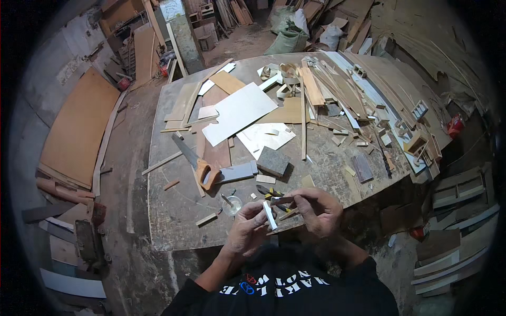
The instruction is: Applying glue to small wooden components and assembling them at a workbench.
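Note:
My left hand [247,229] holds a small white-faced strip [270,215] upright between thumb and fingers, at the near edge of the wooden worktable [178,233]. Close beside it on the right, my right hand [318,211] pinches a thin, dark flat piece [284,200] whose far end comes near the strip; whether the two touch cannot be told. Pliers with black and yellow handles [270,192] lie just beyond my hands, partly hidden. A clear cup [232,205] with a stick-like tool in it stands left of them. Near the cup rests a small wood block [206,220].
A handsaw with an orange handle [206,173] lies left of a dark square block [273,161]. White panels [241,112] and wood strips cover the table's middle. Small wooden frames [417,142] stand at the right. Filled sacks [287,41] sit beyond the table.

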A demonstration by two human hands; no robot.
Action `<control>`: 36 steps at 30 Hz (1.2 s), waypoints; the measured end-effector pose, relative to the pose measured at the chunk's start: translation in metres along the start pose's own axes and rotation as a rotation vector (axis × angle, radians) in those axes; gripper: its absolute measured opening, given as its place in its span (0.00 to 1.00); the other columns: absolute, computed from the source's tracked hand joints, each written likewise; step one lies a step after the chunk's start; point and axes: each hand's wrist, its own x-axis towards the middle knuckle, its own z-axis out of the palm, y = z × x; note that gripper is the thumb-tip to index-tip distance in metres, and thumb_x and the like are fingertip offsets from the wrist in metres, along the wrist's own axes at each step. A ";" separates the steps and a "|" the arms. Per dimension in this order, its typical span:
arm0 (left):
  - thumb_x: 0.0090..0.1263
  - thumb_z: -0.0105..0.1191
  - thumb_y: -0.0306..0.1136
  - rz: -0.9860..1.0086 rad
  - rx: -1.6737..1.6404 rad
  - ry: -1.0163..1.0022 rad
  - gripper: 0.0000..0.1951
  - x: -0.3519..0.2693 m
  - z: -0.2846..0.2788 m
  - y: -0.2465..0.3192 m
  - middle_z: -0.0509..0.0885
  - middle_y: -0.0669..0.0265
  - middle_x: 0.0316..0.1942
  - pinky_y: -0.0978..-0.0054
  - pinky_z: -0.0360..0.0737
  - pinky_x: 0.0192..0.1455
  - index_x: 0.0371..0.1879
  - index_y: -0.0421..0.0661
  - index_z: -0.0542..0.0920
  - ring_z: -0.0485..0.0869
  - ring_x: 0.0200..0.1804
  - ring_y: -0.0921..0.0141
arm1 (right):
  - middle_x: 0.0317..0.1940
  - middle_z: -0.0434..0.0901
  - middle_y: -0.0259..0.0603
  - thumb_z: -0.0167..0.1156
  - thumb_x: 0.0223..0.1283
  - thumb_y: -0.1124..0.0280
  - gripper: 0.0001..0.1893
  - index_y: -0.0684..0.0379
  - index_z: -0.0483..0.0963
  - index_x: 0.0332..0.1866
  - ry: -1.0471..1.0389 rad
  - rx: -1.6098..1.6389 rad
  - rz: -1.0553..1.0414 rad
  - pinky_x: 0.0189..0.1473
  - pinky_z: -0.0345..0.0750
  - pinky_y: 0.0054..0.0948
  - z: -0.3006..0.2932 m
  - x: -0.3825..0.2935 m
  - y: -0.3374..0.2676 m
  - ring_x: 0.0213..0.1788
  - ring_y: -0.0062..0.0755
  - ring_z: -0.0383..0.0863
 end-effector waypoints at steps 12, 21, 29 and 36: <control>0.66 0.56 0.28 0.007 -0.075 -0.088 0.11 0.002 -0.016 -0.006 0.81 0.63 0.42 0.72 0.81 0.43 0.47 0.44 0.78 0.80 0.43 0.73 | 0.32 0.82 0.47 0.59 0.57 0.81 0.05 0.68 0.77 0.38 0.000 -0.151 -0.163 0.36 0.78 0.27 0.005 0.005 -0.008 0.34 0.34 0.83; 0.65 0.56 0.27 -0.014 -0.108 -0.071 0.11 0.001 -0.008 -0.002 0.82 0.63 0.39 0.75 0.80 0.41 0.46 0.43 0.78 0.81 0.39 0.73 | 0.33 0.81 0.48 0.59 0.54 0.85 0.07 0.67 0.76 0.39 -0.062 -0.144 -0.218 0.38 0.78 0.29 0.004 0.005 -0.005 0.35 0.40 0.84; 0.65 0.57 0.29 -0.011 -0.074 -0.020 0.10 0.003 -0.007 0.000 0.81 0.65 0.36 0.77 0.77 0.37 0.43 0.42 0.78 0.80 0.37 0.74 | 0.30 0.81 0.47 0.56 0.54 0.86 0.05 0.68 0.77 0.35 -0.130 -0.140 -0.177 0.38 0.77 0.26 -0.005 0.002 -0.019 0.32 0.34 0.82; 0.63 0.58 0.27 -0.003 -0.149 -0.013 0.09 0.009 -0.005 -0.002 0.77 0.65 0.32 0.80 0.78 0.33 0.40 0.40 0.75 0.78 0.32 0.75 | 0.29 0.80 0.44 0.55 0.56 0.86 0.05 0.68 0.76 0.36 -0.235 0.116 0.013 0.35 0.77 0.23 -0.026 -0.003 -0.027 0.33 0.26 0.81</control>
